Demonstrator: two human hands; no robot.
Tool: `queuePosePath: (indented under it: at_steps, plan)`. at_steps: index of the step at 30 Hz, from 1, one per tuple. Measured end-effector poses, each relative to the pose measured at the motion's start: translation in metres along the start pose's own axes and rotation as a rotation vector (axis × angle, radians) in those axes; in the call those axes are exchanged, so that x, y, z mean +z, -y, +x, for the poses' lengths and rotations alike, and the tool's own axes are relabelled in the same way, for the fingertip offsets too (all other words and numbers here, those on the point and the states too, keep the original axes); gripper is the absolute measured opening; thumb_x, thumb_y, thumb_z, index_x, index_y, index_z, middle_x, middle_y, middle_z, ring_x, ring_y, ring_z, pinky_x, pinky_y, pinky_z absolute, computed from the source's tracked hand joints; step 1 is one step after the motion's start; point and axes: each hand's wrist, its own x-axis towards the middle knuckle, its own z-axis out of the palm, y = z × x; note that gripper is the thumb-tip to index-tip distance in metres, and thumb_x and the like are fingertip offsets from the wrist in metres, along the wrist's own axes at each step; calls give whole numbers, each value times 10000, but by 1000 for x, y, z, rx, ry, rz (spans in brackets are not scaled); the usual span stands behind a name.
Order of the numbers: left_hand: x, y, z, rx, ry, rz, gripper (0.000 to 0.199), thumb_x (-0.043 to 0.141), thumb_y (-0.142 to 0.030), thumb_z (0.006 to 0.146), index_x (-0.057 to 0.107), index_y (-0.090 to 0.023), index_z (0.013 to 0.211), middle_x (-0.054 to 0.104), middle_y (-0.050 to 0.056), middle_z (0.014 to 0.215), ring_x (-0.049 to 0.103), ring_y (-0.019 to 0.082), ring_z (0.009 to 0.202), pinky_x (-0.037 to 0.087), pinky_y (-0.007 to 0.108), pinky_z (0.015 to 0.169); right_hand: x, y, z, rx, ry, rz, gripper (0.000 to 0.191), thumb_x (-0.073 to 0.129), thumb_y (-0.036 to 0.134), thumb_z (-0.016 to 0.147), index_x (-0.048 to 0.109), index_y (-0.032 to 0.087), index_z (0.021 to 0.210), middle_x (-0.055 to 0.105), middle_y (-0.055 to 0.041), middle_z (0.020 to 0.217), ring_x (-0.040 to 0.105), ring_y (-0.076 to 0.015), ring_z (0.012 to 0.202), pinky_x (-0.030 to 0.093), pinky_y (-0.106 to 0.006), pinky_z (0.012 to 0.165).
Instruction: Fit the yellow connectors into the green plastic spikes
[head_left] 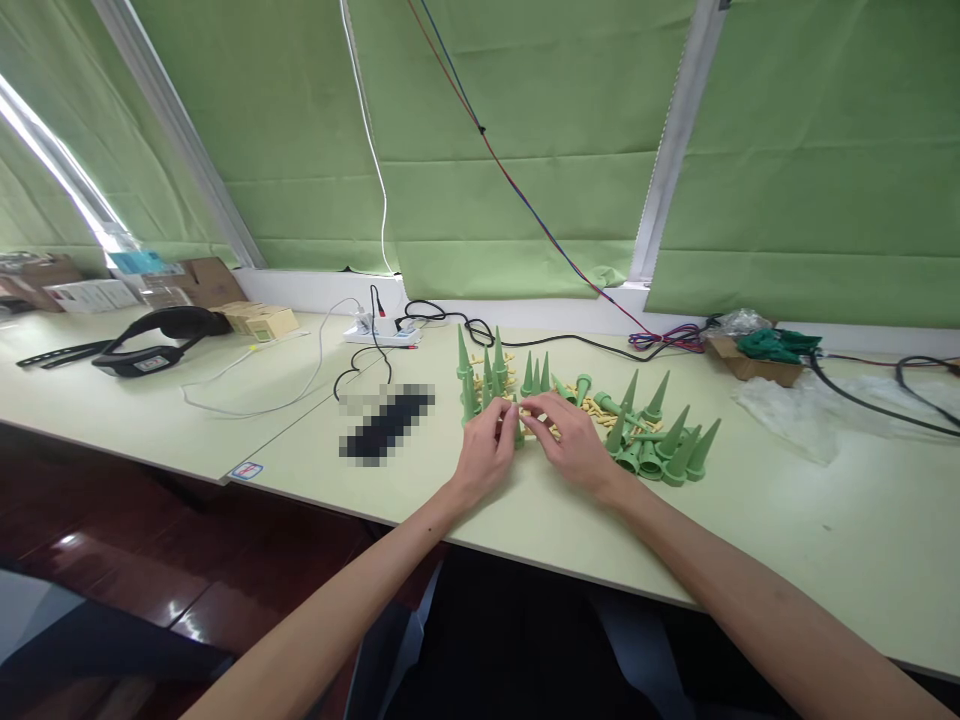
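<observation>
Both hands meet above the table near its front edge. My left hand (486, 448) is closed around a green cone (507, 428), whose body shows beside its fingers. My right hand (571, 440) pinches at the cone's upper part; what its fingertips hold is too small to name. Several green cones (462, 352) stand upright just behind my left hand, with small yellow pieces (511, 372) sticking out between them. To the right of my right hand, more green cones (679, 462) stand or lie in a heap, among loose yellow pieces (600, 412).
A power strip (382, 334) with black and white cables lies at the back. On the left are a black headset (161, 340) and yellow boxes (264, 320). A cardboard box (757, 368) with green material and plastic bags (799, 420) is at the right. A blurred dark object (386, 425) lies left of my hands.
</observation>
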Motion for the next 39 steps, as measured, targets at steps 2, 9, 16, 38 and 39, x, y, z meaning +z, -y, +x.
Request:
queuePosePath:
  at_steps: [2, 9, 16, 38, 39]
  plan:
    - [0, 0, 0, -2, 4, -2, 234, 410, -336, 976, 505, -183, 827, 470, -33, 658, 374, 71, 510, 321, 213, 509, -1, 0, 0, 1, 15, -12, 168, 449, 213, 980, 595, 210, 1063, 642, -71, 977, 612, -190, 849, 508, -335, 769]
    - [-1, -3, 2, -34, -81, 4, 256, 419, -352, 970, 481, -179, 792, 440, -40, 639, 355, 65, 493, 307, 212, 492, -4, 1, 1, 18, -33, -49, 156, 447, 215, 981, 598, 183, 1001, 640, -75, 925, 595, -184, 820, 477, -310, 752]
    - [-2, -6, 2, -61, -132, -10, 174, 479, -356, 940, 487, -185, 905, 523, -25, 761, 395, 44, 464, 320, 209, 473, -4, -2, 0, 83, -58, -74, 168, 434, 232, 982, 597, 193, 995, 638, -76, 951, 591, -189, 834, 468, -307, 744]
    - [1, 2, 5, -168, 85, 26, 249, 430, -400, 951, 484, -188, 832, 513, -23, 680, 390, 88, 503, 315, 235, 515, -5, -3, 1, 245, -64, -85, 131, 468, 252, 940, 582, 191, 918, 641, -47, 843, 585, -174, 740, 440, -283, 645]
    - [0, 1, 5, -170, 64, 12, 242, 431, -400, 951, 501, -187, 862, 529, -18, 700, 395, 87, 504, 322, 233, 515, -5, -2, 1, 237, -66, -80, 124, 474, 251, 937, 575, 191, 897, 634, -39, 816, 580, -168, 720, 434, -277, 632]
